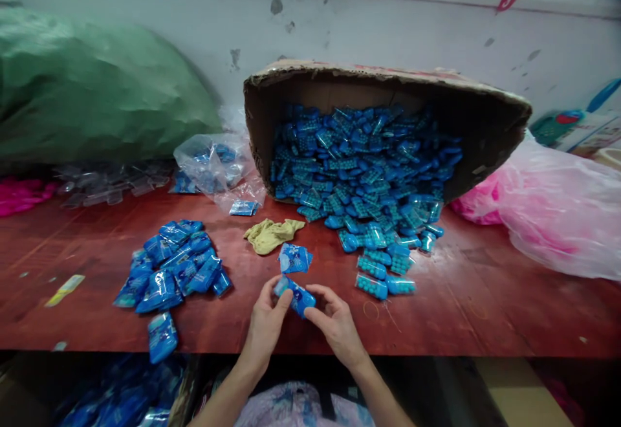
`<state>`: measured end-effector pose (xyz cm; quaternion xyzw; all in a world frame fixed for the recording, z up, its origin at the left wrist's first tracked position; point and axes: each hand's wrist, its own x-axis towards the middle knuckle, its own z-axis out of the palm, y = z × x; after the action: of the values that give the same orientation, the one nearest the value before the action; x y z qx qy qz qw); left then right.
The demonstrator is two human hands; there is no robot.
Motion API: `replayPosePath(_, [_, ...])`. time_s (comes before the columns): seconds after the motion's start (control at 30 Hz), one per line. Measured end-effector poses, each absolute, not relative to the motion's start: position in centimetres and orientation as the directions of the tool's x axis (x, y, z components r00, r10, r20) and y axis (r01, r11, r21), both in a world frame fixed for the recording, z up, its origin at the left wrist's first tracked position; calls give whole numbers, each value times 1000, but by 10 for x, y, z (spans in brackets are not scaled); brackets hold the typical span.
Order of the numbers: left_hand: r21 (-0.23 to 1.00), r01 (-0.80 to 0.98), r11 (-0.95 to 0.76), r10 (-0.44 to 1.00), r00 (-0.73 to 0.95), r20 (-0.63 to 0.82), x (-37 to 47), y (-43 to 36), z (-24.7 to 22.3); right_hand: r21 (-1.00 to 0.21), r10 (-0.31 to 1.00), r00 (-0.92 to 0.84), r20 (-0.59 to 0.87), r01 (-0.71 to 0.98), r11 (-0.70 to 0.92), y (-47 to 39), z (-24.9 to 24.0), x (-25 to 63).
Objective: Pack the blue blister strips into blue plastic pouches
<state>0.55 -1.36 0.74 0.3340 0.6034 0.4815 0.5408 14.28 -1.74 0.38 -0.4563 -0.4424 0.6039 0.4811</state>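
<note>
Near the table's front edge, a small blue packet is held between both hands. My left hand grips its left end with thumb and fingers, and my right hand pinches its right end. Just beyond the packet lie flat blue printed pieces, with a crumpled yellowish cloth behind them. Left of my hands is a pile of blue wrapped packets. On the right, several clear packs with teal beads lie below the larger heap spilling from a tipped box.
The cardboard box lies open toward me at the back. A green sack stands at back left, clear plastic bags beside it. A pink-filled bag is at right. Below the front edge sits a container of blue packets.
</note>
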Motion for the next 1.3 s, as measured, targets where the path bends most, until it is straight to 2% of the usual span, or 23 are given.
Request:
replayPosePath(0.07, [964, -53, 261, 935, -233, -266, 1, -10, 5, -956, 976, -156, -153, -227, -187, -18, 2, 140])
replayPosePath(0.17, [969, -57, 241, 937, -245, -248, -1, -5, 2, -930, 964, -184, -191, -282, -238, -21, 0, 134])
replayPosePath(0.27, [960, -129, 249, 932, -238, -274, -1, -3, 0, -912, 960, -177, -215, -316, -263, -25, -3, 128])
replayPosePath(0.33, [929, -240, 281, 924, -192, -329, -1, -2, 1, -923, 966, -163, -200, -300, -241, -26, -5, 125])
replayPosePath(0.47, [811, -455, 368, 894, -65, -442, 1, -2, 8, -969, 983, -113, -148, -180, -167, -26, -8, 124])
replayPosePath(0.6, [729, -526, 437, 867, 32, -497, 3, -5, 15, -999, 999, -43, 3, 51, 5, -28, -5, 128])
replayPosePath(0.7, [652, -537, 536, 814, 122, -568, 3, -6, 14, -940, 976, -95, 194, 268, 213, -33, 0, 131])
replayPosePath(0.8, [591, -556, 585, 789, 217, -575, -2, -5, 11, -883, 940, -174, 293, 327, 336, -34, 4, 135])
replayPosePath(0.87, [571, -574, 587, 794, 272, -543, -6, -4, 11, -896, 934, -185, 305, 276, 347, -32, 6, 137])
replayPosePath(0.97, [557, -571, 602, 792, 341, -506, -11, -3, 11, -957, 955, -186, 232, 131, 258, -27, 7, 140])
replayPosePath(1.07, [553, -574, 604, 795, 388, -465, -13, -5, 10, -994, 981, -175, 82, -85, 68, -23, 4, 140])
replayPosePath(1.17, [557, -587, 587, 808, 388, -443, -12, -8, 7, -951, 980, -183, -84, -278, -133, -21, -2, 140])
replayPosePath(1.3, [583, -545, 603, 796, 367, -481, -10, -11, 9, -925, 969, -214, -125, -327, -191, -16, -10, 143])
